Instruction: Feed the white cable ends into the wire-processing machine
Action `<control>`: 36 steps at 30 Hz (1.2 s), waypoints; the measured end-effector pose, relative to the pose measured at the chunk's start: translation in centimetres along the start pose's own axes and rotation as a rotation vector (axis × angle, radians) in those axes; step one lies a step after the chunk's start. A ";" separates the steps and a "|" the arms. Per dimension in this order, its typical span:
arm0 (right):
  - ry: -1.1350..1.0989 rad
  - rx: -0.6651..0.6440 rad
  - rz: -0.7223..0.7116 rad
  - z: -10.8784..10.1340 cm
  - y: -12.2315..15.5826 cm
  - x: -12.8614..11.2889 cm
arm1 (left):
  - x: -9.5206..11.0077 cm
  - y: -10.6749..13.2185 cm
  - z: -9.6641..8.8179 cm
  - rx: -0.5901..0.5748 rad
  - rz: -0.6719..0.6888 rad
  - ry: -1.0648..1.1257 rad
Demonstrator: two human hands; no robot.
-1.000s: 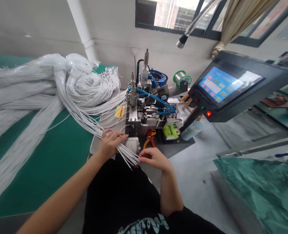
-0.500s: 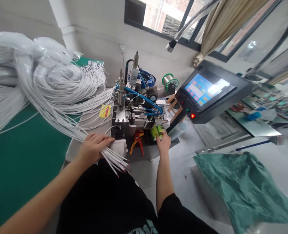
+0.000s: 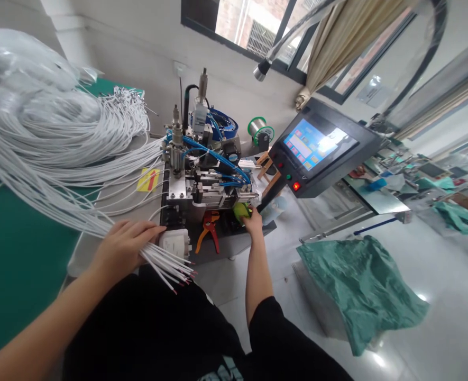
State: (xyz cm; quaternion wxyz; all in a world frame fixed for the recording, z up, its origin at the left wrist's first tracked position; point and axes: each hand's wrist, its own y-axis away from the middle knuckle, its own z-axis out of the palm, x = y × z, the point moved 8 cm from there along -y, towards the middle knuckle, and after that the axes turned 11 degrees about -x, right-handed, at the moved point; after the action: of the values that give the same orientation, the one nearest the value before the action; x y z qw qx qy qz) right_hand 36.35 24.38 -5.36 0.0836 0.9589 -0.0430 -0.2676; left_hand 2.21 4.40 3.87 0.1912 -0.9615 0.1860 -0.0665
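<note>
My left hand (image 3: 123,244) is closed around a bundle of white cables (image 3: 166,264), whose stripped, reddish ends point toward my lap. Beside that hand is a white box-shaped part (image 3: 174,243) at the machine's front corner. My right hand (image 3: 253,221) grips a small rounded yellow-green object (image 3: 242,211) at the front of the bench machine (image 3: 213,196); its exact kind is not clear, and my fingers hide part of it. Between my hands, a pair of red and orange pliers (image 3: 209,233) lies against the machine's front.
A large heap of white cables (image 3: 59,137), partly in clear plastic, covers the green mat (image 3: 23,254) on the left. A control screen (image 3: 317,145) stands right of the machine, with a solder wire spool (image 3: 260,128) behind. A green cloth (image 3: 364,280) drapes a box at right.
My view has swung right, so the scene sits further left. The yellow-green object has turned in my right hand. My left hand keeps its hold on the cables.
</note>
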 end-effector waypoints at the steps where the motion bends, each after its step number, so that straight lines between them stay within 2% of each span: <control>1: -0.005 0.006 -0.018 -0.2 -0.2 0.0 | 0.1 0.0 0.0 0.004 0.011 0.002; 5: 0.042 0.041 -0.087 0.1 -0.3 -0.4 | 0.2 0.1 0.1 0.015 0.038 -0.023; 8: 0.092 0.068 -0.132 0.9 -0.1 -1.0 | -0.1 0.2 0.6 -0.022 0.018 -0.026; 16: 0.124 0.095 -0.156 1.5 0.0 -1.0 | -0.1 0.3 0.8 -0.043 0.015 -0.004; 19: 0.081 0.114 -0.174 1.1 -0.2 -0.9 | -0.2 0.3 0.9 -0.043 0.012 -0.005; 27: -0.064 0.268 -0.207 -1.1 0.5 -0.8 | 0.3 0.2 0.5 -0.019 0.052 -0.045; 31: -0.066 0.278 -0.222 -0.9 0.7 -0.9 | 0.3 0.2 0.5 -0.015 0.059 -0.039; 33: -0.030 0.282 -0.216 -0.5 0.6 -1.0 | 0.2 0.2 0.6 -0.044 0.048 -0.018; 36: 0.060 0.277 -0.197 0.2 0.5 -1.2 | -0.1 0.2 1.2 -0.151 0.008 0.026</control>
State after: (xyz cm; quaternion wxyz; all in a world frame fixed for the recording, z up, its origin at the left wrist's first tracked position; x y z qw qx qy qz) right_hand 35.16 24.05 -4.83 -0.0747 0.9685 0.0171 -0.2370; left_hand 2.33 4.70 2.68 0.1160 -0.9715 0.1968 -0.0639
